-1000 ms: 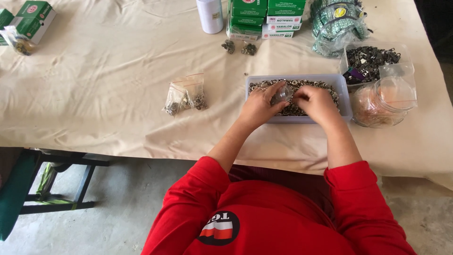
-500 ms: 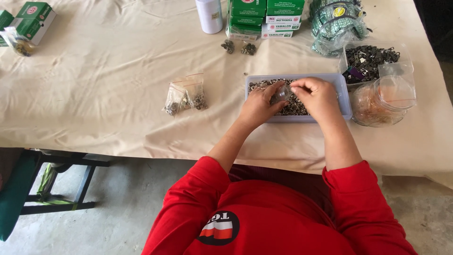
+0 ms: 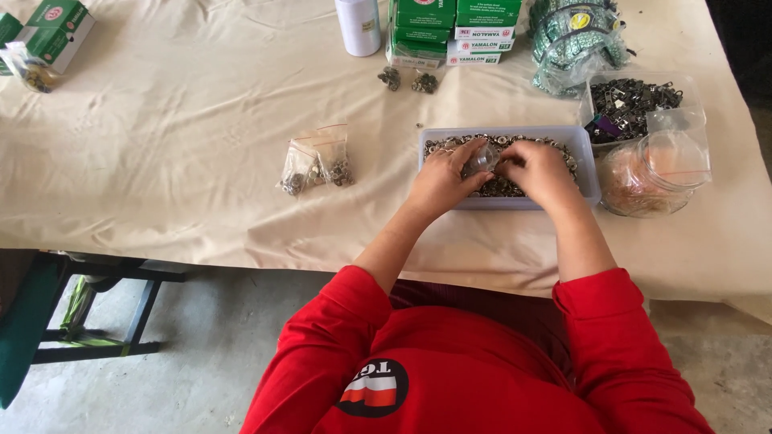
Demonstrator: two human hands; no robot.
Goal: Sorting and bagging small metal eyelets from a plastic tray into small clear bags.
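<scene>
Clear plastic tray (image 3: 585,153) of small metal fasteners, toward the table's far right edge; we hold both hands together over it. Left hand (image 3: 441,182) pinches a small clear bag (image 3: 481,157), right hand (image 3: 540,170) touching its mouth; bag contents indistinct, fingertips partly hidden.

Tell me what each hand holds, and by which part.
The left hand holds a small clear bag by its edge; the right hand pinches at its mouth.
</scene>
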